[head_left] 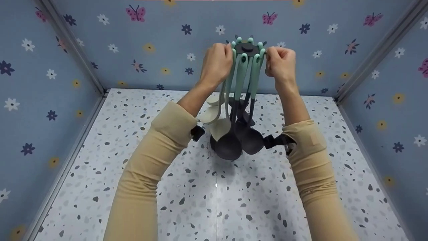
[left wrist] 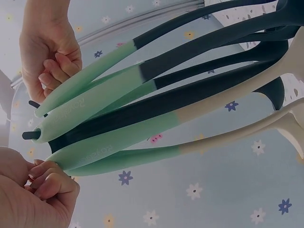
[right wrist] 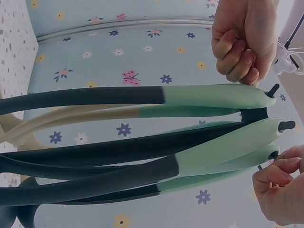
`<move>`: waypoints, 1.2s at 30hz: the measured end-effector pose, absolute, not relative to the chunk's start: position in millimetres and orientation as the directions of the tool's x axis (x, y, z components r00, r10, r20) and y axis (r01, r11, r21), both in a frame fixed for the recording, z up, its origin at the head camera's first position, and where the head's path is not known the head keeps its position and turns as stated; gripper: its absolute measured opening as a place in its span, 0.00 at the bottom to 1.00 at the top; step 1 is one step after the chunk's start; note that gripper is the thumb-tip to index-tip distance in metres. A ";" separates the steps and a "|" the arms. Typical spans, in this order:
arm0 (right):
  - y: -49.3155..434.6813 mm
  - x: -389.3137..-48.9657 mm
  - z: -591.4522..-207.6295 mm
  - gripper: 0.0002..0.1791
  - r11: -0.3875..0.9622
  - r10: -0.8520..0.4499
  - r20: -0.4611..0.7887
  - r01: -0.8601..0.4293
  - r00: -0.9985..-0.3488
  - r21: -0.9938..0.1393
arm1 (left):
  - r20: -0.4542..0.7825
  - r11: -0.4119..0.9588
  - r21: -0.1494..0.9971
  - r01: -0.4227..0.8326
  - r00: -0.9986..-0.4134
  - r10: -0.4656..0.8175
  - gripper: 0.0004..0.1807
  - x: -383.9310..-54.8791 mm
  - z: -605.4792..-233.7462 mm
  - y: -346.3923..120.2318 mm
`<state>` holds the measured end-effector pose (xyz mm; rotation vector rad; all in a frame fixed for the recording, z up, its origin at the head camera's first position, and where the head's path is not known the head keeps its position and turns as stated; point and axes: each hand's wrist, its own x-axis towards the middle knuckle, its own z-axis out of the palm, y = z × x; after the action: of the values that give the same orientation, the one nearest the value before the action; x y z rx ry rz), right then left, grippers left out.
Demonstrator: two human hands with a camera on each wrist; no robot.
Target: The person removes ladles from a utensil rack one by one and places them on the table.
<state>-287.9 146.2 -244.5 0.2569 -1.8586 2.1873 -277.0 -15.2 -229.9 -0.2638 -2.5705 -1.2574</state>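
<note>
A dark rotating utensil holder stands upright on the speckled surface, several kitchen utensils hanging from hooks around its top. Their handles are mint green. Lowest in front are a black ladle and another black, rounded utensil head; a cream spoon and a flat cream utensil head hang to the left. My left hand, fingers curled, pinches the holder's rim at a hook on the left. Opposite it, my right hand pinches a hook by a handle end. The fingers partly hide both hooks.
The white speckled surface lies below. Blue flowered panels stand behind and on both sides, the left panel and right panel meeting the back at grey metal edges. Black straps show at the sleeve cuffs.
</note>
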 end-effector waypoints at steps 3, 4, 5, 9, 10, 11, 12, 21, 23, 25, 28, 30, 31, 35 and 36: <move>150.1 -286.6 -244.6 0.20 -0.130 0.091 0.311 -0.321 -0.946 -0.938 | 0.319 0.600 0.746 0.289 -0.946 0.058 0.23 -276.4 -230.4 -11.6; 151.1 -286.4 -244.8 0.20 -0.125 0.091 0.317 -0.327 -0.944 -0.937 | 0.322 0.597 0.747 0.293 -0.945 0.060 0.23 -276.5 -230.7 -10.7; 152.0 -286.1 -245.2 0.20 -0.119 0.089 0.328 -0.336 -0.941 -0.934 | 0.323 0.596 0.747 0.294 -0.945 0.062 0.23 -276.6 -231.0 -9.9; 152.7 -286.7 -246.2 0.20 -0.131 0.085 0.332 -0.341 -0.939 -0.931 | 0.328 0.595 0.745 0.303 -0.942 0.069 0.23 -276.1 -232.6 -9.8; 152.8 -286.9 -246.5 0.20 -0.135 0.083 0.333 -0.342 -0.939 -0.930 | 0.328 0.593 0.746 0.304 -0.942 0.069 0.23 -276.0 -232.9 -10.0; 152.9 -286.9 -246.8 0.20 -0.139 0.084 0.333 -0.342 -0.939 -0.930 | 0.325 0.594 0.746 0.301 -0.943 0.069 0.23 -275.7 -233.0 -10.2; 153.0 -287.1 -247.3 0.20 -0.143 0.084 0.335 -0.344 -0.939 -0.928 | 0.328 0.595 0.744 0.304 -0.942 0.072 0.23 -275.5 -233.3 -10.4; 158.6 -287.2 -252.4 0.19 -0.117 0.079 0.390 -0.397 -0.918 -0.910 | 0.368 0.588 0.735 0.337 -0.927 0.072 0.22 -273.5 -235.2 -8.9; 159.0 -286.4 -254.1 0.19 -0.109 0.077 0.402 -0.409 -0.912 -0.906 | 0.378 0.594 0.728 0.342 -0.923 0.068 0.22 -273.1 -235.9 -8.9; 159.0 -285.8 -255.7 0.19 -0.089 0.075 0.425 -0.430 -0.902 -0.898 | 0.386 0.608 0.715 0.345 -0.920 0.067 0.22 -272.7 -236.5 -9.1; 158.8 -285.3 -257.8 0.19 -0.035 0.070 0.477 -0.480 -0.876 -0.876 | 0.388 0.632 0.697 0.340 -0.919 0.066 0.22 -272.1 -236.9 -9.7; 159.4 -284.9 -258.7 0.19 -0.013 0.068 0.499 -0.501 -0.864 -0.866 | 0.389 0.647 0.684 0.338 -0.919 0.068 0.21 -272.0 -236.9 -9.7; 159.5 -284.2 -259.1 0.19 -0.008 0.067 0.505 -0.507 -0.860 -0.862 | 0.389 0.656 0.676 0.335 -0.919 0.069 0.21 -271.9 -237.0 -9.8; 160.9 -281.5 -260.6 0.17 -0.018 0.054 0.498 -0.499 -0.866 -0.866 | 0.406 0.714 0.619 0.328 -0.911 0.067 0.20 -270.6 -238.1 -10.3; 161.5 -280.8 -260.8 0.17 -0.017 0.050 0.498 -0.499 -0.866 -0.867 | 0.415 0.727 0.603 0.327 -0.908 0.064 0.20 -270.0 -238.5 -10.5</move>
<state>-280.8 161.5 -260.8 0.4674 -1.8821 1.9406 -270.0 -10.5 -238.5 -0.3024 -2.5644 -0.9947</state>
